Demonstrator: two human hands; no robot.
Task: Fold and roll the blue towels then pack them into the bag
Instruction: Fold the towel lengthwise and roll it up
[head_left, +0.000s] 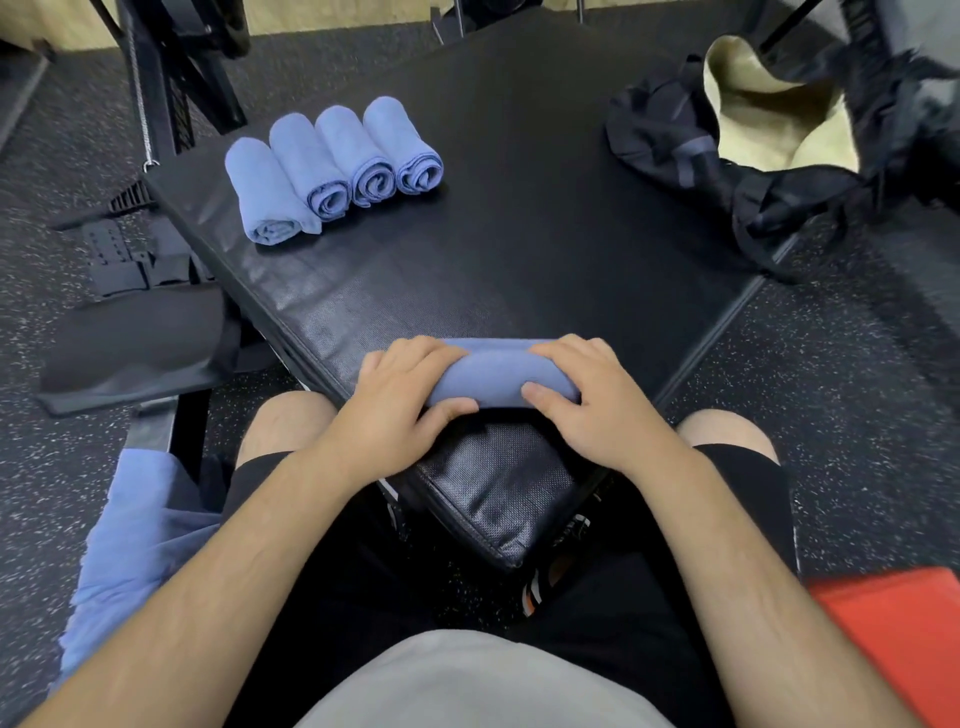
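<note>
Clamped over the left end of the towel (498, 376), left hand (395, 400), fingers curled on top, thumb tucked along the near side. Same hold from the right hand (592, 400) at the right end, thumb pressed on the front. Forearms converging from the lap. Rolled into a thick cylinder, long axis left to right, on the near corner of the mat (519, 234). Soft, matte blue. Farther back on the left, four rolls (332, 166) side by side, touching, spiral ends toward the camera. Far right, bag (779, 130), open, pale lining showing. Loose blue cloth (140, 545) by the left knee.
</note>
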